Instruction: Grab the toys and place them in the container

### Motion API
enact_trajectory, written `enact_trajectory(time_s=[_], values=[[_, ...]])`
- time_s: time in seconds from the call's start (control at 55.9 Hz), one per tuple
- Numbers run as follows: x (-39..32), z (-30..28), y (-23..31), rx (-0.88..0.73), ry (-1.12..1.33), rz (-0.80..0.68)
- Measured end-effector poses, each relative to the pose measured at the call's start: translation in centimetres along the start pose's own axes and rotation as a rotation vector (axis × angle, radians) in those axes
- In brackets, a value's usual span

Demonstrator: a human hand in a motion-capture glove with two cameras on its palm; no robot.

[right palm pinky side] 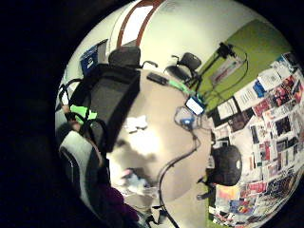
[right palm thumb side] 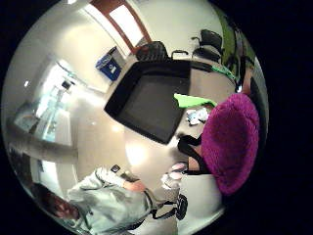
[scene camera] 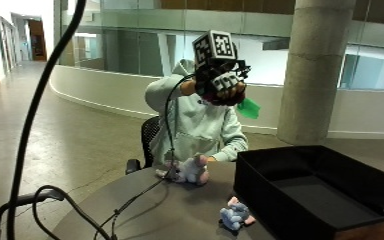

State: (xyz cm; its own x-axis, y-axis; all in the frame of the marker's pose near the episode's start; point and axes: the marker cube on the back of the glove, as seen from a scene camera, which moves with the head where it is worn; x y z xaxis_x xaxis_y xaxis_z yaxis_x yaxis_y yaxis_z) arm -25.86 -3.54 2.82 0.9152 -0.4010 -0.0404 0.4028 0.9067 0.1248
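Seen from the outside: gloved right hand (scene camera: 220,85) raised high above the round table (scene camera: 165,210), fingers curled round a dark purple toy (scene camera: 224,96) with a green piece (scene camera: 248,108) hanging from it. Only there, too, the bare hand (scene camera: 206,161) resting by a pale plush animal (scene camera: 193,170) at the table's far edge. Lying just beside the near wall of the container (scene camera: 272,200), a small grey and pink plush (scene camera: 236,215), apparently touching it. Closer in the thumb-side view: the purple toy (right palm thumb side: 231,142) fuzzy, rounded, filling the space at the palm, its green bit (right palm thumb side: 191,101) smooth and flat. Below it, the black box (right palm thumb side: 146,100), rectangular, straight-walled, matte inside, nothing visible in it. From the little-finger side: tan, smooth tabletop (right palm pinky side: 161,137), a cable (right palm pinky side: 175,164) crossing it, the small plush (right palm pinky side: 136,123) beside the box (right palm pinky side: 111,102). No readable writing anywhere.
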Motion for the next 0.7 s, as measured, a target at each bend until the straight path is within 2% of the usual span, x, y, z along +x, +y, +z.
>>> enact_trajectory(time_s=[0.233, 0.483, 0.591, 0.698], values=[[-6.5, -1.3, -6.0, 0.049, -0.007, -0.085], [-11.4, 3.8, -11.4, 0.039, -0.077, -0.146], [-13.3, 5.5, -11.6, -0.041, -0.074, -0.202], [-13.5, 6.6, -11.9, -0.128, -0.084, -0.189]])
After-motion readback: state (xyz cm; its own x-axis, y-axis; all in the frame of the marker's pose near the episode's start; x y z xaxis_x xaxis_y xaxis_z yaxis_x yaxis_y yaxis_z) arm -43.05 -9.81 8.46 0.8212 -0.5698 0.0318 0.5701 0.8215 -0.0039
